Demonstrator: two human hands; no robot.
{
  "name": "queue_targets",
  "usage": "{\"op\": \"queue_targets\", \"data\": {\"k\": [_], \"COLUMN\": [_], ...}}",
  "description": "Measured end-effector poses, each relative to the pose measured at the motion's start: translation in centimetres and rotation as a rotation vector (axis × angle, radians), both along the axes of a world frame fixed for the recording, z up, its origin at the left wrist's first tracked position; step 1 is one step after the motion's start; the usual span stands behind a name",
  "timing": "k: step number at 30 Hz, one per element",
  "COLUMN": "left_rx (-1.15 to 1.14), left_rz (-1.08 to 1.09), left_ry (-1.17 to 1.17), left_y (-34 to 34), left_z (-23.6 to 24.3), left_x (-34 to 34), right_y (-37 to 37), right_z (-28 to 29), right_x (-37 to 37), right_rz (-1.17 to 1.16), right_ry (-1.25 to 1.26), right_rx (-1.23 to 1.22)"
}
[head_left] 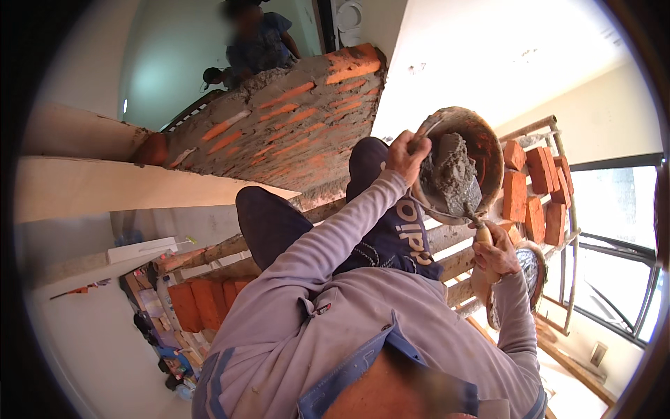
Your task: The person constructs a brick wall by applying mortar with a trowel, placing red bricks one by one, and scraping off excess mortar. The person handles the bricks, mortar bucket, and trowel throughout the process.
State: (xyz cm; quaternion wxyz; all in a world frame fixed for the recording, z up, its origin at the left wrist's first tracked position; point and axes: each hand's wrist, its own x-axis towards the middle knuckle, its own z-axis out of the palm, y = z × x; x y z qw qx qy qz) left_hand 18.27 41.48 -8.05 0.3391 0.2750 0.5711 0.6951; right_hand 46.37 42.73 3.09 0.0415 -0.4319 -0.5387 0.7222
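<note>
My left hand is closed on the rim or handle of a round bucket, which is tilted so that its inside shows. Wet grey mortar lies heaped inside it. In my right hand is the wooden handle of a trowel, fingers wrapped round it. The trowel's blade is in the bucket, under a lump of mortar that covers most of it. Ahead and to the left stands a brick wall with smeared grey mortar between its orange bricks.
Stacked orange bricks stand right of the bucket on a slatted wooden platform. A second round container sits by my right forearm. More bricks lie at left. Beyond the wall is another person. A window is at right.
</note>
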Motion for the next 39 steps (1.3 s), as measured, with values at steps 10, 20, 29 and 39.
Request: {"op": "queue_targets", "data": {"k": [10, 20, 29, 39], "left_rx": [-0.073, -0.164, -0.173, -0.069], "left_rz": [0.016, -0.158, -0.127, -0.178], "left_ry": [-0.108, -0.086, -0.080, -0.033], "left_y": [-1.9, -1.8, -1.3, -2.5], "left_z": [-2.0, -1.9, -2.9, -0.5], "left_x": [-1.5, -2.6, -3.3, -2.4], "right_y": [9.7, 17.1, 11.9, 6.8], "right_z": [7.5, 1.0, 1.3, 6.2], "right_x": [-8.5, -32.4, -35.0, -43.1], "right_rz": [0.301, 0.744, 0.690, 1.140], "right_ry": [0.043, 0.210, -0.199, -0.051], "right_rx": [0.166, 1.182, 1.713, 1.644]}}
